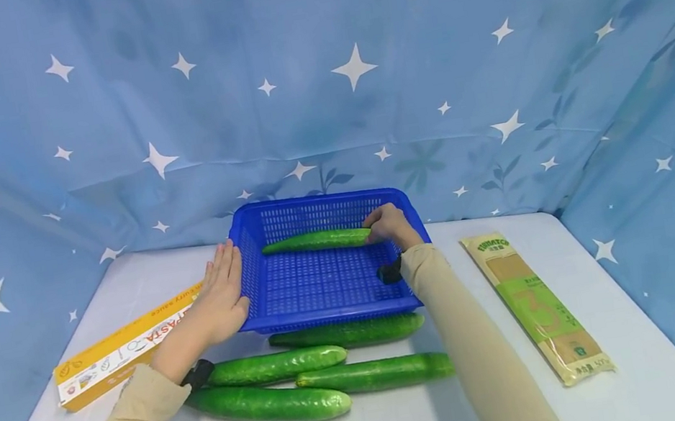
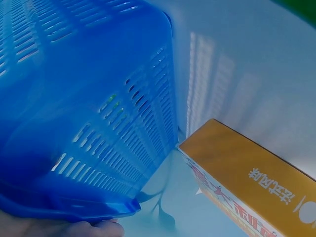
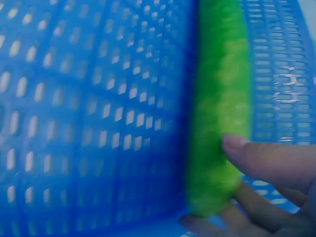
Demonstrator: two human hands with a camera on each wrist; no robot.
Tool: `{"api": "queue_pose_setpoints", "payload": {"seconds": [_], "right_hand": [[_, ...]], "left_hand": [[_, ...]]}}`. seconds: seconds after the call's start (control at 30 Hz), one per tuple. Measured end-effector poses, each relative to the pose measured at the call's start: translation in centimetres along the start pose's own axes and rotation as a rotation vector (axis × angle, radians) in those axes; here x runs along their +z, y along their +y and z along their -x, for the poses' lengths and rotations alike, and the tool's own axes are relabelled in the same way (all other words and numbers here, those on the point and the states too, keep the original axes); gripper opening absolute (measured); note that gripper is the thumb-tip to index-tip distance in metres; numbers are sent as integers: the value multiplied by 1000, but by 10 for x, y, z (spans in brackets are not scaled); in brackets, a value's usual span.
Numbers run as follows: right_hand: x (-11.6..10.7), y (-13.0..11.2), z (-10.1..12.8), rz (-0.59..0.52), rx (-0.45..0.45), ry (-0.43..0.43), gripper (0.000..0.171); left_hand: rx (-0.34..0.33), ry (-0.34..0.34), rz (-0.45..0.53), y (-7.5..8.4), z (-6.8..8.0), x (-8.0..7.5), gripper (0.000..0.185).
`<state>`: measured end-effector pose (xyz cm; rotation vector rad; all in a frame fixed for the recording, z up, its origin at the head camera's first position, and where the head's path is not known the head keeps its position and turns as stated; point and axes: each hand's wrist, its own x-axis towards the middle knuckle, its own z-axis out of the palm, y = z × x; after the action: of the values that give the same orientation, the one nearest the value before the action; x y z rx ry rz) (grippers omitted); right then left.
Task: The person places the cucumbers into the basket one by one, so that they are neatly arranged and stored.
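Inside the blue plastic basket (image 1: 333,311) a cucumber (image 1: 316,241) lies lengthwise along the far wall. My right hand (image 1: 388,225) grips its right end; in the right wrist view the thumb (image 3: 266,155) presses one side and the fingers curl round the other. Straight-fingered, my left hand (image 1: 224,296) rests flat against the basket's left side. In the left wrist view its fingertips (image 2: 94,228) show at the rim. Several more cucumbers lie on the table in front of the basket, among them one close to its front wall (image 1: 349,334) and one nearest me (image 1: 271,402).
A yellow and white pasta box (image 1: 129,347) lies slanted left of the basket, partly behind the left forearm. To the right is a flat pack of noodles (image 1: 538,308) with a green label. A blue star-patterned curtain (image 1: 320,96) closes off the back and sides.
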<state>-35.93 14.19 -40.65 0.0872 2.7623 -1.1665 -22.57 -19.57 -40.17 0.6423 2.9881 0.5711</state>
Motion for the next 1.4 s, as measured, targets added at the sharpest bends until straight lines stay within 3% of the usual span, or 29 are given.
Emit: {"api": "queue_pose_setpoints", "payload": {"seconds": [0.23,0.5,0.7,0.9,1.17,1.4], "right_hand": [[-11,-7,7,-90,-29,-94,39],[-45,-23,33,-126,-179,-156,38],[-79,-30,70,-98,-357,-95,39],[-98,-32,117,-133,-521,-19,35],[-96,-20,176,-72,-668,50,28],[-85,25,205,-22,-683,87,24]], "left_hand": [[1,3,-3,2,1,-1,74],[7,-2,-5,1,1,-1,74],[7,-5,0,1,2,-2,74],[8,-13,6,2,1,-2,74],[11,-2,10,1,0,-4,75],[14,-5,11,1,1,-2,74]]}}
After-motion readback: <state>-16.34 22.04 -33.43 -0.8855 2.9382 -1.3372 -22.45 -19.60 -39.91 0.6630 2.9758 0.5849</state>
